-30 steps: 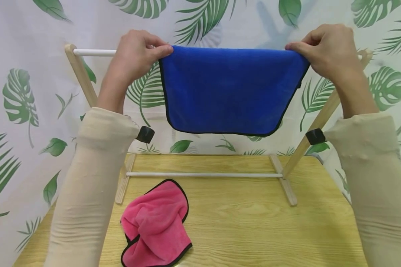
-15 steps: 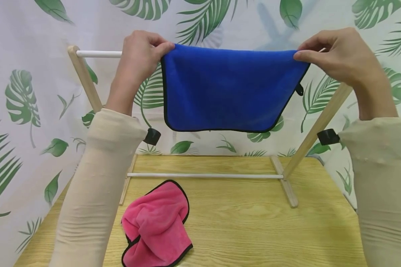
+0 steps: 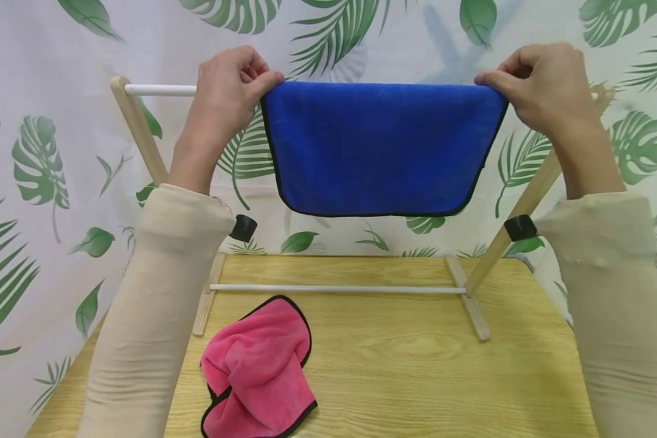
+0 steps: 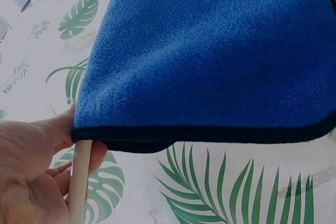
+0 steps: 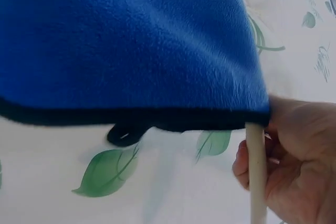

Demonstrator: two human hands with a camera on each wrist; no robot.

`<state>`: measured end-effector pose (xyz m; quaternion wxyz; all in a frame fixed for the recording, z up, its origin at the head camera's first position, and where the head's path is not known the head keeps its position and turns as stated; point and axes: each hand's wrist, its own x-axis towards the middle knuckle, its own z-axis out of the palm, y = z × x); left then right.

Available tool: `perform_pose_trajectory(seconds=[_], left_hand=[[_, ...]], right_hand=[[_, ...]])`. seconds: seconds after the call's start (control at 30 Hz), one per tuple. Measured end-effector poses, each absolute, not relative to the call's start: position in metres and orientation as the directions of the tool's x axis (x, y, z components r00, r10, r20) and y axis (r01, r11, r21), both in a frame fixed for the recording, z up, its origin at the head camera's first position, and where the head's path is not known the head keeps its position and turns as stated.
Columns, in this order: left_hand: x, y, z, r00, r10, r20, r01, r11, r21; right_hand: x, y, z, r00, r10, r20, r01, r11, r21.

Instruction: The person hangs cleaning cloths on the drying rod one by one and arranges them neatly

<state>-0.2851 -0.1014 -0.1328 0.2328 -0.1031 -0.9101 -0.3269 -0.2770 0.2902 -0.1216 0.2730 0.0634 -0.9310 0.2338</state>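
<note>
A blue towel (image 3: 380, 149) with black edging hangs folded over the rack's white top rod (image 3: 161, 90). My left hand (image 3: 224, 91) pinches its upper left corner at the rod. At the upper right corner, my right hand (image 3: 547, 91) pinches the cloth between thumb and fingers. Both wrist views show the rod (image 4: 80, 182) coming out from under the towel beside the fingers. A small black loop (image 5: 123, 135) dangles from the edging in the right wrist view. The pink towel (image 3: 260, 371), also edged in black, lies crumpled on the table.
The drying rack has slanted wooden legs (image 3: 525, 194), wooden feet (image 3: 468, 298) and a white lower rod (image 3: 339, 289). It stands on a wood-grain table (image 3: 416, 371). Behind it hangs a white, leaf-printed cloth (image 3: 372, 36).
My right hand swung out to the right, then came back to the towel's corner. The towel's right side now hangs straighter, and its loop has gone from the head view.
</note>
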Motion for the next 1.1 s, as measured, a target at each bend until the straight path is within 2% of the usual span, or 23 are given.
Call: perform_pose_trajectory(seconds=[0.1,0.23,0.33,0.57,0.87,0.97,1.1], left_hand=[[-0.285,-0.103,-0.134,-0.87,0.055,0.489,0.353,0.763,0.542],[-0.284,-0.11,-0.134,-0.874,0.098,0.477,0.378,0.755,0.537],[-0.283,-0.114,-0.133,-0.88,0.143,0.453,0.395,0.751,0.53],[-0.282,-0.119,-0.132,-0.894,0.183,0.408,0.398,0.743,0.538],[-0.285,-0.116,-0.133,-0.866,0.162,0.472,0.43,0.723,0.541],[-0.286,-0.113,-0.131,-0.871,0.142,0.47,0.412,0.733,0.542],[-0.287,-0.109,-0.129,-0.888,0.086,0.451,0.355,0.751,0.556]], right_hand=[[-0.274,0.3,-0.128,-0.825,-0.035,0.564,-0.315,0.857,-0.408],[-0.271,0.312,-0.131,-0.81,-0.157,0.564,-0.447,0.789,-0.422],[-0.27,0.317,-0.13,-0.817,-0.21,0.537,-0.476,0.771,-0.423],[-0.271,0.312,-0.125,-0.84,-0.148,0.522,-0.404,0.814,-0.418],[-0.271,0.3,-0.128,-0.819,-0.034,0.573,-0.303,0.873,-0.381],[-0.27,0.302,-0.131,-0.793,-0.044,0.608,-0.337,0.863,-0.377],[-0.27,0.306,-0.135,-0.764,-0.094,0.638,-0.443,0.796,-0.412]])
